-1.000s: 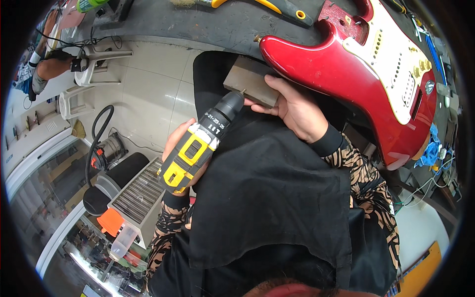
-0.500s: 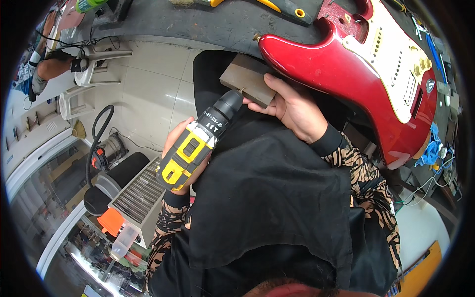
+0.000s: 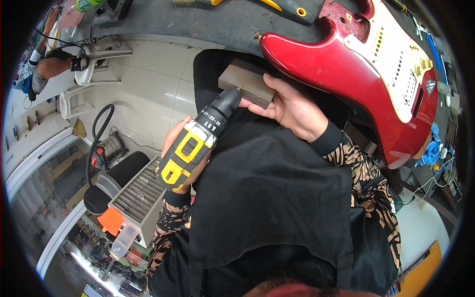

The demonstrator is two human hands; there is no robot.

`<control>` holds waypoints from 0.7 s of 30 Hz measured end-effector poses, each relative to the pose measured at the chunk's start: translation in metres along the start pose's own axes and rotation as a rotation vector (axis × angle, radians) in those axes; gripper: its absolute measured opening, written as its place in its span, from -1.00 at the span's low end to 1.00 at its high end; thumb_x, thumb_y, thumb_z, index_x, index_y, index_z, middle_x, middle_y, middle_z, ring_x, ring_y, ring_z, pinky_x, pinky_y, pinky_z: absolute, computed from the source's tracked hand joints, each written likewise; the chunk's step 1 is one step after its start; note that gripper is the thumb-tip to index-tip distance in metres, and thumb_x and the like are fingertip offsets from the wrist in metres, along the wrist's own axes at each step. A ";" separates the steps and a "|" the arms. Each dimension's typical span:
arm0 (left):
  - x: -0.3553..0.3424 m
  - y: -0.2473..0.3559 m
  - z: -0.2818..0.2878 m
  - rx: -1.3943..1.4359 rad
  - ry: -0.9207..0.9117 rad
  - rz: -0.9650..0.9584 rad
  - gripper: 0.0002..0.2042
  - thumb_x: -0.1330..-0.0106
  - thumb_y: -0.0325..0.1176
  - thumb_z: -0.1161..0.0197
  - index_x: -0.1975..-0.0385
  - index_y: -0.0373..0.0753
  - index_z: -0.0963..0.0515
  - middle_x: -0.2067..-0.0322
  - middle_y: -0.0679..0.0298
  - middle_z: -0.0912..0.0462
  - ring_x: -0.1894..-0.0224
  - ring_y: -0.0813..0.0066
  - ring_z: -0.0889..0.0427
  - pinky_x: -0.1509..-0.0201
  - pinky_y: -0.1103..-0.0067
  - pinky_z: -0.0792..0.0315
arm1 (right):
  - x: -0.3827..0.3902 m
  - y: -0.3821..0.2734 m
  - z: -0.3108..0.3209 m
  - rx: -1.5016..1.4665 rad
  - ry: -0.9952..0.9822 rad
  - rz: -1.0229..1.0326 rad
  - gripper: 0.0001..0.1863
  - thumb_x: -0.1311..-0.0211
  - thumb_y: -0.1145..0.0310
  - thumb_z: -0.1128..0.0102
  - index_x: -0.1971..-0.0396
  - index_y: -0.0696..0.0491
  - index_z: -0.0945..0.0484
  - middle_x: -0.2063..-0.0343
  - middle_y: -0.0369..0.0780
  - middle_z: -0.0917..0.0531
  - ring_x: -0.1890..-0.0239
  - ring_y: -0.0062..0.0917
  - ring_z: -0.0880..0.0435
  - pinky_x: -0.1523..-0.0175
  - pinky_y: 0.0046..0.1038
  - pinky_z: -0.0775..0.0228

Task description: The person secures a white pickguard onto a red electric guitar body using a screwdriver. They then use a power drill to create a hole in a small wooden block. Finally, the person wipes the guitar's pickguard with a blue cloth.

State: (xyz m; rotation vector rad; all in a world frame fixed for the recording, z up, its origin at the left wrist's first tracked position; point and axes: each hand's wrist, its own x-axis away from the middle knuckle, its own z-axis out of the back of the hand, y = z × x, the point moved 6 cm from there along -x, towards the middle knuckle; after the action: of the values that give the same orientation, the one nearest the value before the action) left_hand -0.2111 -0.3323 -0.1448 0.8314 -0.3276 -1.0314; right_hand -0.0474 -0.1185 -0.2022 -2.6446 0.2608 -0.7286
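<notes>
My left hand (image 3: pixel 175 132) is wrapped round a yellow and black cordless drill (image 3: pixel 184 154). Its black chuck (image 3: pixel 228 101) points up and to the right, with a short thin bit (image 3: pixel 241 87) sticking out. The bit's tip is at the near long edge of a brownish-grey rectangular block (image 3: pixel 242 75); whether it touches is too small to tell. My right hand (image 3: pixel 298 110) grips the block's right end, thumb on top and fingers underneath. The drill hides most of my left fingers.
Just beyond my right hand, a red electric guitar body (image 3: pixel 316 55) overhangs the dark workbench (image 3: pixel 163 22). A yellow-handled tool (image 3: pixel 284 9) lies on the bench. A ridged metal box (image 3: pixel 141 193), a vacuum cleaner (image 3: pixel 110 150) and white plastic chairs (image 3: pixel 101 74) are at the left. Another person sits at far left.
The block and drill have shifted very slightly left. The bit stays at the block's near edge, and both hands keep their grips.
</notes>
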 end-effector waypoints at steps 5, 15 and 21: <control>0.002 -0.004 0.001 0.016 0.017 0.014 -0.24 -0.05 -0.46 -0.64 -0.35 -0.28 -0.50 -0.29 0.07 -0.59 -0.31 0.19 -0.63 -0.42 0.41 -0.48 | -0.001 0.000 0.000 0.000 -0.023 -0.009 -0.42 -0.69 0.14 -0.04 -0.46 0.21 -0.31 -0.33 0.01 -0.58 -0.29 -0.14 -0.69 -0.37 -0.30 -0.60; 0.003 -0.009 -0.001 0.096 -0.084 0.016 -0.19 -0.18 -0.47 -0.57 -0.46 -0.29 -0.32 -0.43 0.10 -0.42 -0.45 0.24 -0.43 -0.56 0.36 -0.28 | -0.002 0.000 -0.001 -0.032 -0.051 0.027 -0.43 -0.71 0.16 -0.01 -0.48 0.22 -0.28 -0.36 0.02 -0.55 -0.31 -0.12 -0.67 -0.39 -0.27 -0.59; 0.004 -0.018 -0.001 0.203 0.001 0.071 -0.23 -0.10 -0.50 -0.58 -0.39 -0.30 -0.44 -0.34 0.05 -0.53 -0.39 0.15 -0.54 -0.48 0.37 -0.39 | -0.004 0.003 0.002 -0.088 -0.077 0.007 -0.42 -0.70 0.18 -0.03 -0.49 0.23 -0.25 -0.38 0.04 -0.51 -0.33 -0.06 -0.64 -0.41 -0.22 -0.59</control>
State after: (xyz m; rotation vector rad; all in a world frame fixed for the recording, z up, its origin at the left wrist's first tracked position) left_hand -0.2202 -0.3399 -0.1592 0.9953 -0.4637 -0.9414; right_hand -0.0494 -0.1191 -0.2065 -2.7464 0.2874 -0.6252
